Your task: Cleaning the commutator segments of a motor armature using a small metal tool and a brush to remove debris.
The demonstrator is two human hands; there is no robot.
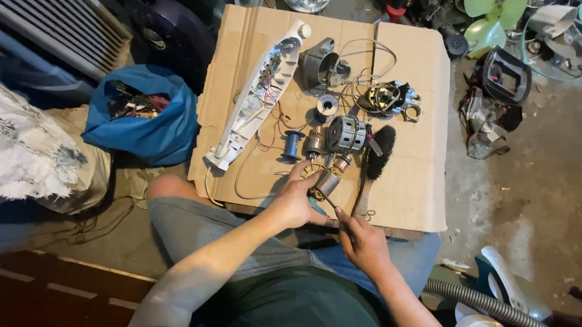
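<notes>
My left hand (pixel 294 199) grips the motor armature (pixel 327 182) at the near edge of the cardboard sheet (pixel 408 182); my right hand (pixel 361 242) pinches what looks like a thin tool (pixel 329 200) against it.

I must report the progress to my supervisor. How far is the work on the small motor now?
Done: the white housing lies open on the cardboard, with the stator and other parts spread out. In hand: the left hand holds the rotor while the right hand puts a thin tool to it. Left: nothing looks reassembled; the brush lies unused.
</notes>
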